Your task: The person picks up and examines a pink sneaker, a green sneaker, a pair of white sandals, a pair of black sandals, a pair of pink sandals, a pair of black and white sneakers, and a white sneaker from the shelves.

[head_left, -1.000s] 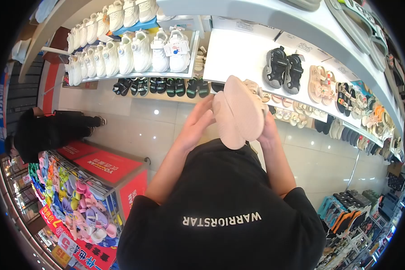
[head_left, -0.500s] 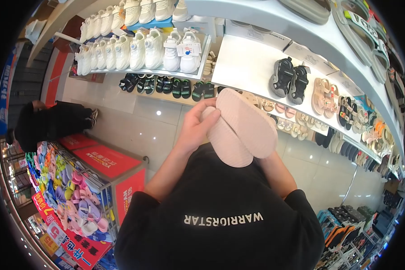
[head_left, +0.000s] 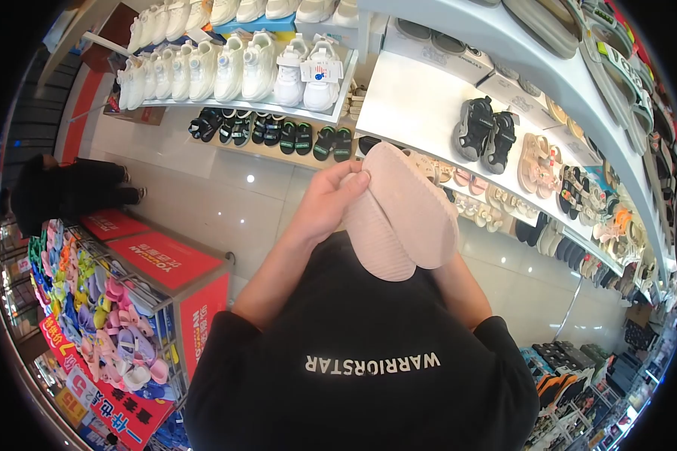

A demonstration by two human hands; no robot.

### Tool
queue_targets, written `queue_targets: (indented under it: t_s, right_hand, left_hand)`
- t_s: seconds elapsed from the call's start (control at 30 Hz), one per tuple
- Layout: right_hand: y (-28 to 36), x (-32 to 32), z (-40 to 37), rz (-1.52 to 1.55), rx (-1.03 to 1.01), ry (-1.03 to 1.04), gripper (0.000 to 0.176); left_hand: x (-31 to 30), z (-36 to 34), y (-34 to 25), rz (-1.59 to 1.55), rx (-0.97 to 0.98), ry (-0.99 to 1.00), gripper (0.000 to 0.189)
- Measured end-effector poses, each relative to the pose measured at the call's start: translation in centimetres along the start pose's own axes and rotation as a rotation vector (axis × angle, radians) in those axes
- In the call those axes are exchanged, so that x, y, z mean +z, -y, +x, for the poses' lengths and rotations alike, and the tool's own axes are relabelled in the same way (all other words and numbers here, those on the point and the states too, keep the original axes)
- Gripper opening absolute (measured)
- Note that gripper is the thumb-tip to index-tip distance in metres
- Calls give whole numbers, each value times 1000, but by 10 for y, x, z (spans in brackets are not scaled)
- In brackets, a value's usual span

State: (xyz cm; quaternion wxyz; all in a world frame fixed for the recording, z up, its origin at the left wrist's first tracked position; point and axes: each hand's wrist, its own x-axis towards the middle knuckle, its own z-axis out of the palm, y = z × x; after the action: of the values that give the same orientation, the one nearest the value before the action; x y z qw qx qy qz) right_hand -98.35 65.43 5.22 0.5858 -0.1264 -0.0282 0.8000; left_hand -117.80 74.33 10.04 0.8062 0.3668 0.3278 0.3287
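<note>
A pair of pale pink slippers or sandals is held up before my chest, ribbed soles facing me, one overlapping the other. My left hand is closed on their upper left edge, thumb on the sole side; its other fingers go partly behind. Behind the lower right of the pair, my right hand is mostly hidden. Only the wrist area and forearm show, so its fingers cannot be made out. The uppers of the footwear face away from me.
White sneakers line a shelf ahead, with dark sandals below. Black sandals stand on a white shelf to the right. Colourful clogs fill a rack at left, beside red boxes. A person in black is farther left.
The view has shifted slightly, so the shelves and rack sit a little differently. The slippers have tilted slightly in my hands, and my left hand keeps its hold.
</note>
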Motion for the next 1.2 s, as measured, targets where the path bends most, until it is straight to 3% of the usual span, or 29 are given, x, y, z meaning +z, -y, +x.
queue_targets:
  t_s: [0.63,0.7,0.77,0.8,0.83,0.87,0.9,0.93,1.0,1.1,1.2]
  right_hand:
    - [-2,14,6,-65,-86,-63,44]
    - [4,3,5,-88,-106,-71,44]
    - [18,-8,9,-376,-119,-65,39]
    - [20,-4,13,-377,-119,-65,39]
    - [23,1,15,-740,-251,-79,35]
    - [25,15,18,-1102,-385,-96,32]
    - [28,32,19,-1101,-391,-101,32]
    - [32,49,19,-1345,-383,-156,30]
    - [34,54,22,-1734,-412,-288,26]
    - [33,54,27,-1762,-444,-430,27]
    - [31,45,29,-1779,-555,-506,29]
  left_hand:
    - [-9,-1,0,-81,-57,78,34]
    - [-13,2,7,72,6,44,40]
    - [-13,7,15,162,96,-11,45]
    - [-12,9,18,253,186,-63,50]
    - [-12,7,19,254,187,-61,50]
    - [-11,4,20,114,135,-8,53]
    - [-11,0,20,-26,80,46,55]
    - [-10,-2,19,-23,77,53,55]
    - [-10,-4,17,-250,-63,286,54]
    - [-3,-2,17,-116,-105,250,66]
    - [-11,-3,23,54,-33,274,61]
